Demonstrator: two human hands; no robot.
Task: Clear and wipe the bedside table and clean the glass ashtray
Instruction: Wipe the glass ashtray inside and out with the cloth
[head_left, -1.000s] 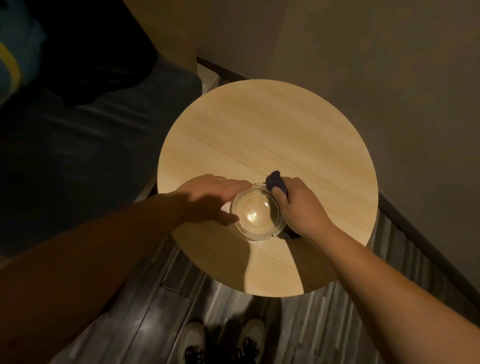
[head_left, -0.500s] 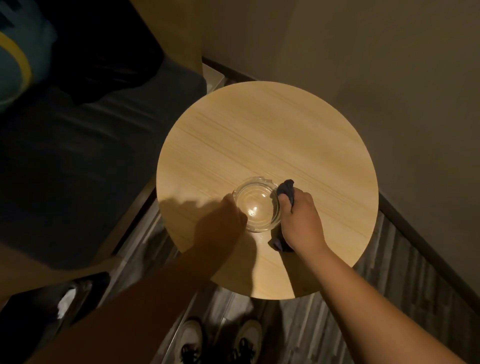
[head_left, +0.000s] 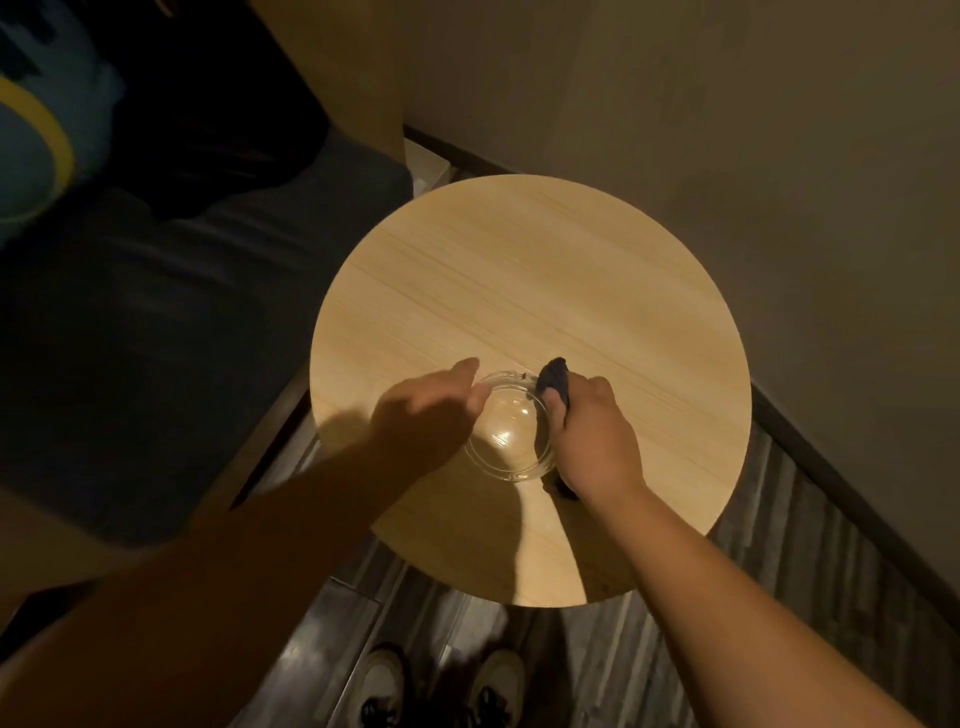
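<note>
Since half a second ago, the left hand (head_left: 431, 415) has been curled back over the glass ashtray (head_left: 511, 428) rim, steadying it near the bedside table (head_left: 519, 291) front edge; the dark cloth (head_left: 555, 383) is gripped by the closed right hand (head_left: 592, 436) beside the ashtray, so wiping appears underway.

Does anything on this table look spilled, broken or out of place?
Nothing stands out. The clear round glass ashtray sits upright and looks empty on the round pale wooden table, between the left hand and the right hand gripping a dark cloth.
</note>
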